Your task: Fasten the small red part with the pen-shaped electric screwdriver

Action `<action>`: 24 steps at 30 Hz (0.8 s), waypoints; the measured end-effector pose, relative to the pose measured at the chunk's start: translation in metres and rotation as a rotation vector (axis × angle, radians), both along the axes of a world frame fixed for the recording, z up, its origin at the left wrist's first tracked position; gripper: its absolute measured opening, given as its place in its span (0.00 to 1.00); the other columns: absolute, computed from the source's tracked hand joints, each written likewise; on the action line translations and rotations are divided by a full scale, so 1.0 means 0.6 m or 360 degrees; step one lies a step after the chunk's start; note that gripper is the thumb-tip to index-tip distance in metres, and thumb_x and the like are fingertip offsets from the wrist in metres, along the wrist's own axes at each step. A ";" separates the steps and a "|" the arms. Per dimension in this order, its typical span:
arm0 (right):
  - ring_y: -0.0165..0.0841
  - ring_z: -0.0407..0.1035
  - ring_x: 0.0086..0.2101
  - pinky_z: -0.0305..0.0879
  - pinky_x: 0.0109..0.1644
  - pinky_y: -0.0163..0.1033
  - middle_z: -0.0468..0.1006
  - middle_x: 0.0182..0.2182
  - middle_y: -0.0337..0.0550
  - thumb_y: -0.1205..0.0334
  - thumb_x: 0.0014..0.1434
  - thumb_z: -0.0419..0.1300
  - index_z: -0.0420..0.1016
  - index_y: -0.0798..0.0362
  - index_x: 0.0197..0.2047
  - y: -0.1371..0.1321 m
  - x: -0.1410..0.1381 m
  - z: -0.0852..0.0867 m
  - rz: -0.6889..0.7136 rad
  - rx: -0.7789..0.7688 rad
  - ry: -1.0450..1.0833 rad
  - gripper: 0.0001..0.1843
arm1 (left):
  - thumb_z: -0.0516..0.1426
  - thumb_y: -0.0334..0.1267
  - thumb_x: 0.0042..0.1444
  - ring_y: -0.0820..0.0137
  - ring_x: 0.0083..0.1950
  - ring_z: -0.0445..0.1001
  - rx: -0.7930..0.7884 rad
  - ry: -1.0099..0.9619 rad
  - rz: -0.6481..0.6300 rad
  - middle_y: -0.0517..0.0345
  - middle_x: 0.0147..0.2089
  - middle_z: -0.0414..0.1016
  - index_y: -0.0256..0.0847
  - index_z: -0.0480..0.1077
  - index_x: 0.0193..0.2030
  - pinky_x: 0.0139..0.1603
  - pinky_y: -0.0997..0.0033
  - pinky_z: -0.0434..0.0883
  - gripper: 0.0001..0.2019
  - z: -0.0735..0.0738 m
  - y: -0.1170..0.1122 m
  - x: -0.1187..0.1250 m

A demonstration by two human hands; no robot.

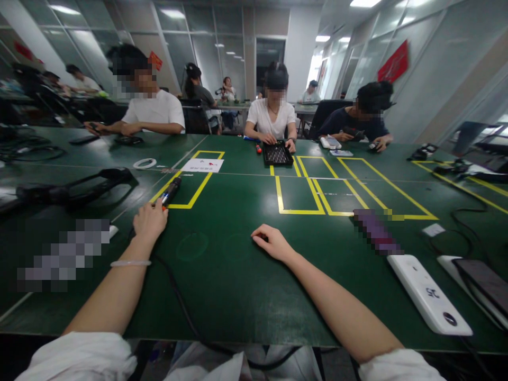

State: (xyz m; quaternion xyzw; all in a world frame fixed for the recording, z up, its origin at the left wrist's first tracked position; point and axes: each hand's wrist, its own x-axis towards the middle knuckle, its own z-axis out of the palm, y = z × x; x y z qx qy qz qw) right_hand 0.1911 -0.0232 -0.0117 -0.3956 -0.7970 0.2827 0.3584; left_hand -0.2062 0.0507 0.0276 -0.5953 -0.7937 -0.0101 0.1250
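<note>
While left hand (pixel 150 222) lies forward on green worktop (pixel 222 296), its fingers touch near end of dark, pen-shaped tool (pixel 171 192); cannot tell whether they close round it. Tool across near-left part of yellow tape outline (pixel 200 189), white paper (pixel 203 165) just beyond. Right hand (pixel 274 243) rests apart on worktop, fingers curled in, nearly closed. To its right, purple phone (pixel 377 232), then white power bank (pixel 429 293).
</note>
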 end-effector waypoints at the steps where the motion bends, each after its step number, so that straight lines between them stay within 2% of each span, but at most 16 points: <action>1: 0.31 0.69 0.34 0.65 0.40 0.37 0.75 0.34 0.42 0.65 0.62 0.57 0.76 0.52 0.39 0.000 0.000 0.000 -0.0001 -0.0001 0.0001 0.05 | 0.43 0.46 0.66 0.53 0.54 0.65 0.0024 -0.0006 0.0007 0.38 0.58 0.64 0.34 0.54 0.66 0.48 0.57 0.66 0.25 0.000 -0.003 0.003; 6: 0.32 0.69 0.35 0.65 0.41 0.37 0.75 0.35 0.42 0.65 0.62 0.57 0.76 0.52 0.39 0.001 0.002 -0.001 -0.0001 -0.0002 -0.0019 0.06 | 0.42 0.48 0.67 0.54 0.52 0.67 0.0068 -0.0089 0.0009 0.40 0.57 0.66 0.35 0.60 0.63 0.49 0.56 0.66 0.25 0.008 -0.007 0.005; 10: 0.32 0.69 0.35 0.64 0.40 0.37 0.75 0.34 0.42 0.65 0.62 0.57 0.76 0.52 0.39 0.004 0.002 -0.006 -0.0003 0.0017 -0.0030 0.06 | 0.42 0.47 0.66 0.57 0.51 0.70 0.0153 -0.0357 -0.0177 0.43 0.54 0.71 0.34 0.61 0.64 0.50 0.60 0.67 0.26 0.021 -0.004 0.030; 12: 0.31 0.69 0.34 0.64 0.40 0.37 0.75 0.34 0.42 0.65 0.62 0.57 0.76 0.52 0.39 0.004 0.001 -0.006 -0.0004 0.0019 -0.0031 0.06 | 0.42 0.47 0.65 0.61 0.48 0.73 0.0133 -0.0639 -0.0405 0.47 0.47 0.76 0.33 0.59 0.66 0.50 0.65 0.67 0.27 0.028 -0.011 0.067; 14: 0.32 0.69 0.35 0.64 0.40 0.37 0.75 0.34 0.42 0.64 0.62 0.57 0.75 0.52 0.39 0.003 -0.001 -0.006 -0.0005 0.0010 -0.0025 0.06 | 0.41 0.48 0.65 0.67 0.41 0.75 0.0017 -0.0919 -0.0754 0.54 0.40 0.77 0.33 0.56 0.68 0.47 0.70 0.68 0.29 0.035 -0.026 0.119; 16: 0.32 0.69 0.35 0.64 0.41 0.37 0.75 0.35 0.42 0.64 0.62 0.57 0.75 0.52 0.41 0.002 -0.003 -0.004 -0.0002 -0.0024 0.0010 0.06 | 0.41 0.50 0.66 0.69 0.35 0.74 -0.0161 -0.1029 -0.1004 0.58 0.35 0.76 0.34 0.51 0.71 0.43 0.71 0.68 0.31 0.040 -0.049 0.180; 18: 0.31 0.70 0.35 0.65 0.42 0.37 0.76 0.35 0.42 0.63 0.62 0.57 0.74 0.53 0.44 0.000 -0.004 -0.003 0.0008 -0.0081 0.0091 0.08 | 0.41 0.49 0.66 0.69 0.33 0.74 -0.0351 -0.0982 -0.1215 0.59 0.31 0.75 0.35 0.48 0.72 0.39 0.71 0.67 0.31 0.039 -0.075 0.238; 21: 0.30 0.69 0.33 0.65 0.40 0.36 0.75 0.34 0.40 0.60 0.62 0.56 0.71 0.54 0.48 0.000 -0.004 -0.002 0.0047 -0.0185 0.0240 0.12 | 0.42 0.49 0.66 0.66 0.35 0.75 -0.0592 -0.0806 -0.1428 0.55 0.34 0.76 0.37 0.44 0.73 0.36 0.72 0.65 0.32 0.026 -0.105 0.303; 24: 0.30 0.69 0.32 0.65 0.40 0.35 0.76 0.33 0.40 0.58 0.62 0.57 0.72 0.55 0.44 0.002 -0.002 -0.002 0.0142 -0.0271 0.0318 0.11 | 0.42 0.50 0.67 0.63 0.40 0.77 -0.0689 -0.0690 -0.1540 0.50 0.44 0.77 0.40 0.39 0.74 0.39 0.71 0.66 0.32 0.008 -0.120 0.334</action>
